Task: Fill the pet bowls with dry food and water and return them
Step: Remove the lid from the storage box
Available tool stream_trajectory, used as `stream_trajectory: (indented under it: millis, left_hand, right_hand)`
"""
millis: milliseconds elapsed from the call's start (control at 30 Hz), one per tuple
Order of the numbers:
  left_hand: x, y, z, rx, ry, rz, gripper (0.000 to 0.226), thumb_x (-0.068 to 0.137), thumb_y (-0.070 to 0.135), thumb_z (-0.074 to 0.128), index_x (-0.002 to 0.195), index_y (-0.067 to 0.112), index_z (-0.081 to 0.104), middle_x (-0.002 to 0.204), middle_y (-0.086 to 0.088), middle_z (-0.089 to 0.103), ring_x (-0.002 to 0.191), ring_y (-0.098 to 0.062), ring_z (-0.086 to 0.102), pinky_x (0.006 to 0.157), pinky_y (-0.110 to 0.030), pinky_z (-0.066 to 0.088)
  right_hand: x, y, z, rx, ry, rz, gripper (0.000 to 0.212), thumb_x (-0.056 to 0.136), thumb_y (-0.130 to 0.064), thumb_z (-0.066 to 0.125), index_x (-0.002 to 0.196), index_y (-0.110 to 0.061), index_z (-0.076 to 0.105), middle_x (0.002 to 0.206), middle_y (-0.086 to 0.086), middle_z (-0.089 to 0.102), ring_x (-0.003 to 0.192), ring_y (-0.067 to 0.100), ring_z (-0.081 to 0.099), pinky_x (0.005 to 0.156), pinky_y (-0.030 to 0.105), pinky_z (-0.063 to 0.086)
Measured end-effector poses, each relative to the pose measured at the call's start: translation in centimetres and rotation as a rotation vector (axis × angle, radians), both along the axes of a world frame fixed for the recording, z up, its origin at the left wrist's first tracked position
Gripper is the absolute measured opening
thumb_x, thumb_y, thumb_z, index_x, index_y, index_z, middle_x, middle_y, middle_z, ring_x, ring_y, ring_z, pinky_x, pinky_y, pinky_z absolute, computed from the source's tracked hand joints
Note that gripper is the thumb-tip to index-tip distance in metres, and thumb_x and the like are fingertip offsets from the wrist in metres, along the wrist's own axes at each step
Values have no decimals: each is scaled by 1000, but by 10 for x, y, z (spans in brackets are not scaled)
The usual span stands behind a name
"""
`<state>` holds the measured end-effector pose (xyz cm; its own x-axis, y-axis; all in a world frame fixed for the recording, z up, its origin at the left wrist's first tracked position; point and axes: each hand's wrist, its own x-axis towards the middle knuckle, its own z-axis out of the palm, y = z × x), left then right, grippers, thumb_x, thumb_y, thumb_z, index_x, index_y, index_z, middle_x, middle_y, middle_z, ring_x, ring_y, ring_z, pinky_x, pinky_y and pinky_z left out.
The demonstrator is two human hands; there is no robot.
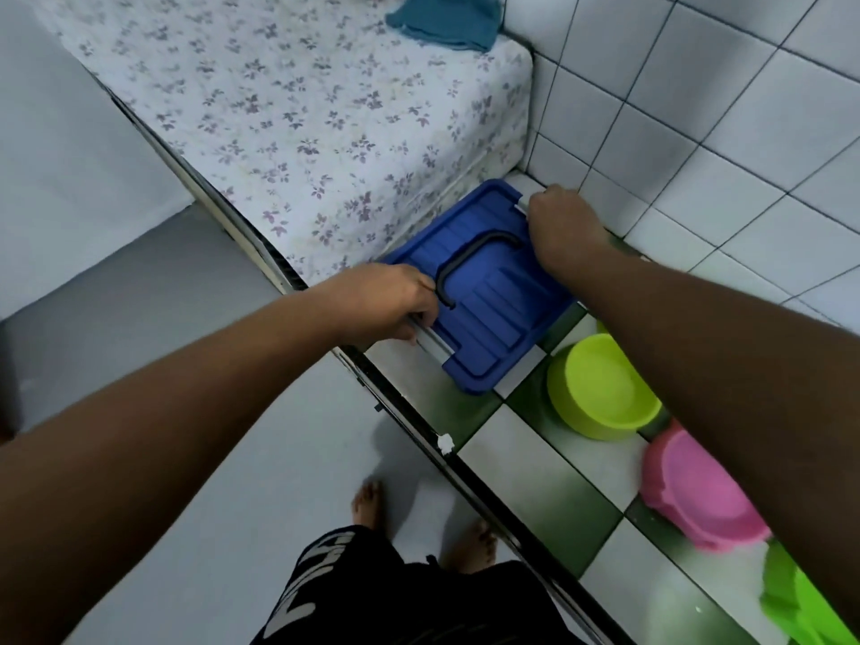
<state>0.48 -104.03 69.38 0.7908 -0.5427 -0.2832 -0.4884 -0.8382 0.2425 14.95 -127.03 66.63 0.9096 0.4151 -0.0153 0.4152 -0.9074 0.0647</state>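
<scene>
A blue storage box lid (484, 290) with a dark handle lies over a container on the tiled counter, beside the mattress. My left hand (386, 300) grips the grey clip at the lid's near left edge. My right hand (565, 230) grips the clip at the far right edge. A lime green bowl (600, 388) stands empty on the counter just right of the box. Nearer to me sits a pink bowl (698, 495), partly hidden by my right forearm. What is inside the box is hidden.
A floral mattress (302, 109) fills the back, with a teal cloth (446, 16) on it. A white tiled wall (721, 132) stands to the right. A green plastic item (800, 602) lies at the lower right. My bare feet (419, 519) stand on grey floor below the counter edge.
</scene>
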Motion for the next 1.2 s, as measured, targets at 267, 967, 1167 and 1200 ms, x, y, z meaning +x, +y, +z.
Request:
stream_trajectory:
  millis: [267,967,1167,1200]
  left_hand:
    - [23,-1,-6,97,160,-153,27,87,25,75,97,23,50,103,6,47,102,-17,46,78,-26,32]
    - [-4,41,-36,-237,-271,-265,47,81,57,73,114,28,56,111,5,51,103,-16,47,88,-33,41]
    - [14,25,-18,-524,131,576,71,98,47,59,157,19,30,159,0,39,143,-20,39,116,-31,31]
    - [15,20,-16,-509,205,581,69,99,44,59,157,19,30,158,0,41,143,-21,41,110,-25,29]
  right_hand:
    - [-4,6,-3,-59,-53,-71,37,89,2,60,125,4,50,123,24,54,111,36,55,92,40,48]
    - [-45,-26,-14,682,-62,-607,45,100,-31,51,133,-1,54,130,25,55,122,41,51,103,41,42]
    - [-88,-18,-25,918,77,-877,52,100,-33,51,137,2,45,137,23,54,127,37,51,100,36,41]
    - [-92,-14,-26,952,108,-886,60,101,-33,50,147,2,34,149,21,44,137,35,42,110,35,35]
